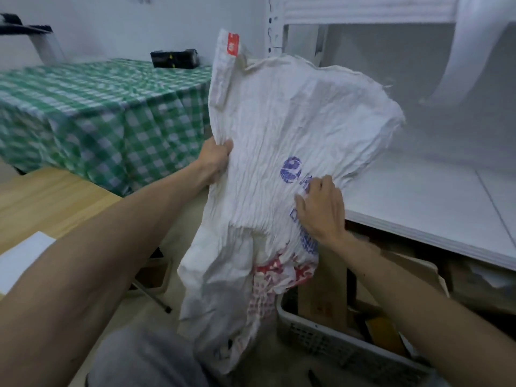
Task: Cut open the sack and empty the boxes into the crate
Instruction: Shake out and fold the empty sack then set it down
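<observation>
A crumpled white woven sack [279, 129] with blue and red print hangs limp in the air in front of me, one ragged edge flaring up to the right. My left hand [215, 160] grips its left edge. My right hand [324, 210] clutches a bunch of the fabric on the right side, over the blue print. The sack's lower end droops toward the floor beside a grey slotted crate [315, 333] at the lower right. Brown cardboard boxes [324, 291] stand inside the crate.
A white shelf [435, 208] runs along the right, with more cardboard under it. A table with a green checked cloth [106, 107] stands at the left, a black box [174, 58] on it. A wooden tabletop [50, 202] with white paper lies near left.
</observation>
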Demonstrator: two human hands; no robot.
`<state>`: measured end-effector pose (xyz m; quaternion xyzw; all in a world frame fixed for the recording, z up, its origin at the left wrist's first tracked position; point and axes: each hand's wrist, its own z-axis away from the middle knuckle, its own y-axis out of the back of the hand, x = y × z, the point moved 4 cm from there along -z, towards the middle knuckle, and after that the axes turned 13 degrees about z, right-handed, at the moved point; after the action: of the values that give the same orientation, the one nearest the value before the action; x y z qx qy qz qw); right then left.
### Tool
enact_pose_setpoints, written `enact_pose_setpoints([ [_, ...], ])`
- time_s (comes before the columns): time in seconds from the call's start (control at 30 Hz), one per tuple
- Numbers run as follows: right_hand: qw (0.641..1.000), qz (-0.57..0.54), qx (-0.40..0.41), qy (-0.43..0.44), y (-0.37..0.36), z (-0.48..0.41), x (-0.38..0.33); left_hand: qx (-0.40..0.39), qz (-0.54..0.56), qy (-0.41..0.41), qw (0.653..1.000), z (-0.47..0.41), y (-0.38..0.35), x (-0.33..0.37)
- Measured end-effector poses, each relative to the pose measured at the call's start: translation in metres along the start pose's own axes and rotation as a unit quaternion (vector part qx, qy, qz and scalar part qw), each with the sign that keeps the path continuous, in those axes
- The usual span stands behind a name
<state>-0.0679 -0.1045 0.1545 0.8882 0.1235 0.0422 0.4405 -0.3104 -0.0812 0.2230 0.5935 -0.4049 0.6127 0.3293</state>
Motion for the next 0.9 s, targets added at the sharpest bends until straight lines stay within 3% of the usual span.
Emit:
enact_pose_setpoints([
  [0.07,0.980,-0.100,-0.060,-0.162,-0.009,0.029,0.022,-0.002,0.036,0.010,0.999,0.009,-0.007,-0.001],
  [0.13,0.908,-0.249,-0.162,-0.296,-0.013,0.043,0.032,0.000,0.075,0.032,0.997,0.017,-0.010,0.000],
  [0.17,0.849,-0.344,-0.231,-0.327,-0.019,0.046,0.032,-0.003,0.101,0.050,0.994,0.022,-0.010,0.000],
  [0.23,0.694,-0.547,-0.334,-0.328,-0.031,0.037,0.021,-0.024,0.142,0.105,0.984,0.027,-0.010,0.001],
  [0.27,0.635,-0.608,-0.353,-0.319,-0.033,0.029,0.015,-0.035,0.152,0.128,0.979,0.028,-0.008,0.002],
  [0.3,0.604,-0.635,-0.359,-0.322,-0.035,0.020,0.010,-0.039,0.161,0.141,0.976,0.026,-0.003,0.003],
  [0.4,0.592,-0.653,-0.351,-0.315,-0.024,-0.012,-0.013,0.028,0.163,0.113,0.980,0.013,0.021,0.011],
  [0.43,0.586,-0.661,-0.340,-0.323,-0.017,-0.023,-0.019,0.076,0.118,0.094,0.986,0.007,0.034,0.013],
  [0.53,0.570,-0.680,-0.297,-0.353,-0.003,-0.048,-0.034,0.172,-0.192,0.060,0.964,0.015,0.069,0.016],
  [0.6,0.564,-0.685,-0.284,-0.363,0.006,-0.057,-0.044,0.091,-0.245,0.122,0.957,0.028,0.085,0.001],
  [0.67,0.550,-0.695,-0.278,-0.369,0.014,-0.065,-0.051,-0.095,-0.171,0.256,0.947,0.046,0.085,-0.027],
  [0.73,0.549,-0.706,-0.270,-0.358,0.025,-0.072,-0.057,-0.210,-0.181,0.268,0.923,0.060,0.079,-0.054],
  [0.77,0.546,-0.712,-0.266,-0.353,0.029,-0.076,-0.061,-0.209,-0.189,0.240,0.929,0.063,0.072,-0.063],
  [0.9,0.570,-0.720,-0.276,-0.284,0.051,-0.088,-0.074,-0.028,-0.169,0.106,0.980,0.057,0.050,-0.072],
])
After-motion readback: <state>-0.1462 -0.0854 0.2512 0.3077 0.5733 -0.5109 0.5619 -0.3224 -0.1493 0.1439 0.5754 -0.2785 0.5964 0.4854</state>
